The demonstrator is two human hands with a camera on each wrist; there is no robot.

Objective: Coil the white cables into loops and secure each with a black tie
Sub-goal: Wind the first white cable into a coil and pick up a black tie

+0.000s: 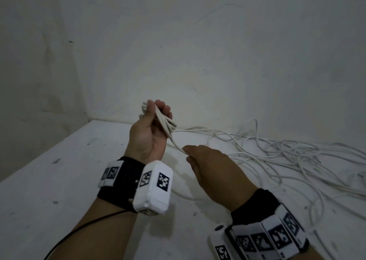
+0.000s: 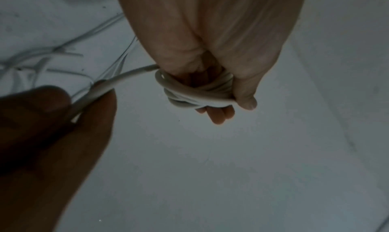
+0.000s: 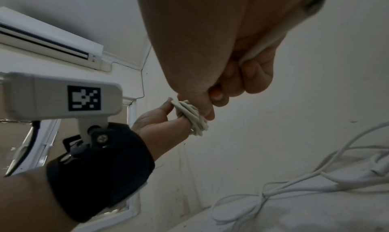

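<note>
My left hand is raised above the white table and grips a small coil of white cable wound round its fingers; the coil shows several turns in the left wrist view and again as the coil in the right wrist view. A strand of cable runs down from the coil to my right hand, which pinches it just below and right of the left hand. The pinched strand passes between thumb and finger. No black tie is in view.
A loose tangle of white cables spreads over the right half of the table. Walls meet in a corner close behind. The left part of the table shows bare, scuffed surface. An air conditioner hangs high on the wall.
</note>
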